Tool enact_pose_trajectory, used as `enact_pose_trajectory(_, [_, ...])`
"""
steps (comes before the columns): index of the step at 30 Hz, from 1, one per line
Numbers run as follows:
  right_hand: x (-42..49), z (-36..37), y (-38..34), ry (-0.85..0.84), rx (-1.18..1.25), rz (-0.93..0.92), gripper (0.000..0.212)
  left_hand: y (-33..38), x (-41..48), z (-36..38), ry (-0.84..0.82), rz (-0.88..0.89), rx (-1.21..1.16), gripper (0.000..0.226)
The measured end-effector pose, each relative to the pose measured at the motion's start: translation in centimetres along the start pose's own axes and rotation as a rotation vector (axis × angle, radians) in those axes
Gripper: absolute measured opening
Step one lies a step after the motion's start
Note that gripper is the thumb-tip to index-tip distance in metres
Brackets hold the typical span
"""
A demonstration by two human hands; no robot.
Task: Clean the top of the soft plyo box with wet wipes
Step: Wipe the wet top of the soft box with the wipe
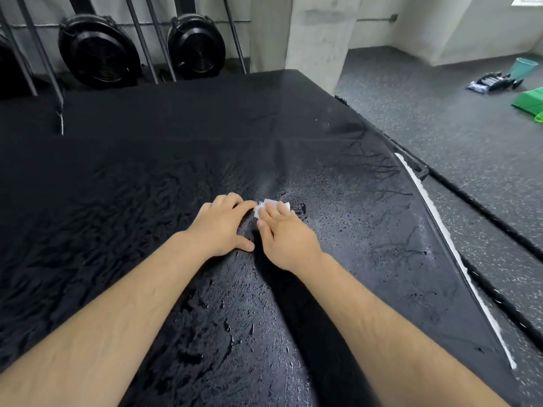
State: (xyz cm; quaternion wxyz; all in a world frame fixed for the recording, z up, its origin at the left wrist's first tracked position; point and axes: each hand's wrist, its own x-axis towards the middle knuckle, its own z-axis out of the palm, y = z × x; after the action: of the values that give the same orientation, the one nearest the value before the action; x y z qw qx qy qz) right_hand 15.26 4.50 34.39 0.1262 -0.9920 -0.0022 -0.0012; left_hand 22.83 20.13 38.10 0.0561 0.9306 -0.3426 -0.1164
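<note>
Head view: soft plyo box [147,186], black wrinkled top, wet sheen centrally. One wet wipe [271,205] mid-top, pinned under straight fingers of right hand [289,239]; left hand [219,227], at the wipe's 9 o'clock, resting loosely, gripping nothing. Risk: wipe bunches on wrinkles, slipping free.

Concrete pillar [317,39]: bare, grey, stained. Left of the pillar, two black round fans stand against a pale wall, one [197,47] nearer it and one [100,48] farther off, with dark metal bars [147,39] slanting in front of them. Right of the pillar, speckled grey rubber floor [440,127] runs to white walls [440,19]. A thin conduit [376,17] crosses the wall just beside the pillar. Well right of it, a window corner [529,0] admits daylight. Below that, on the floor, lie a teal container [524,67], a dark pack [493,82] and green items [529,102].
</note>
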Motion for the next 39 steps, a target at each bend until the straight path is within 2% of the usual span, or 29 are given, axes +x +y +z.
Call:
enact_pose_trajectory(3, [2.8,-0.8,0.6,-0.060,0.018,0.042,0.062,-0.7,0.5,-0.1,-0.106,-0.068,-0.070,0.115])
enact_pose_trajectory(10, [1.8,-0.3,-0.3,-0.051,-0.050,-0.024,0.059,-1.6,0.6,0.0,-0.150,-0.030,-0.084,0.114])
enact_pose_trajectory(13, [3.9,-1.3,0.8,-0.087,-0.020,0.052,0.057,-1.6,0.7,-0.7,-0.190,-0.037,-0.066,0.112])
enact_pose_trajectory(15, [5.4,-2.0,1.1,-0.094,-0.018,0.093,0.057,-1.8,0.9,-0.8,-0.197,-0.029,-0.029,0.101])
enact_pose_trajectory(19, [4.5,-1.0,-0.4,-0.058,-0.092,0.077,0.055,-2.1,2.2,-1.6,-0.123,-0.003,0.112,0.063])
enact_pose_trajectory(22, [4.6,-1.4,1.2,-0.080,-0.085,0.083,0.055,-1.4,3.9,-1.8,-0.026,0.057,0.224,0.054])
enact_pose_trajectory(26, [6.9,-2.7,4.2,-0.088,-0.086,0.209,0.056,-0.9,5.1,-1.1,0.114,0.053,0.205,0.053])
enact_pose_trajectory(29, [5.7,-1.1,2.1,-0.029,-0.104,0.108,0.073,-1.9,5.2,0.3,0.223,0.064,0.142,0.062])
enact_pose_trajectory(31, [5.2,-0.7,2.1,-0.056,-0.037,0.056,0.075,-2.2,5.2,0.8,0.250,0.069,0.117,0.076])
enact_pose_trajectory(34, [7.2,-2.1,4.4,-0.050,-0.110,0.070,0.070,-2.2,5.6,0.8,0.143,0.032,0.147,0.090])
enact_pose_trajectory(37, [8.2,-2.2,4.1,-0.030,-0.162,0.099,0.055,-2.4,5.7,0.7,0.038,0.012,0.120,0.100])
enact_pose_trajectory(39, [6.9,-1.3,2.4,-0.013,-0.157,0.024,0.070,-2.6,5.7,0.8,-0.026,0.016,0.066,0.110])
